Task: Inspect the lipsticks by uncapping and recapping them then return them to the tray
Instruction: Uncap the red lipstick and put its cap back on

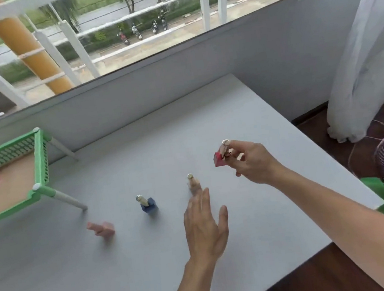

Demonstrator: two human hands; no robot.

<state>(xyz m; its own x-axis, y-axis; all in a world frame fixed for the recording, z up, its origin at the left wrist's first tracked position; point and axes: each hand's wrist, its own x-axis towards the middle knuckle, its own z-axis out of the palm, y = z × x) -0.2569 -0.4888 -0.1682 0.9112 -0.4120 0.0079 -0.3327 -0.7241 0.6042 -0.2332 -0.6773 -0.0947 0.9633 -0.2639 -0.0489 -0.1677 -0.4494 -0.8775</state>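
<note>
Right grip (249,162) pinches the red lipstick (220,157) aloft, likely for inspection; left grip (205,226) hovers flat-open just short of the beige lipstick (193,185).

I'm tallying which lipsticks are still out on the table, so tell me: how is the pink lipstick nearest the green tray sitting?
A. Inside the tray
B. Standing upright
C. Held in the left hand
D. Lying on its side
D: the pink lipstick lies on its side on the white table, apart from the green tray, while the blue lipstick stands upright and the left hand is open and holds nothing.
</note>
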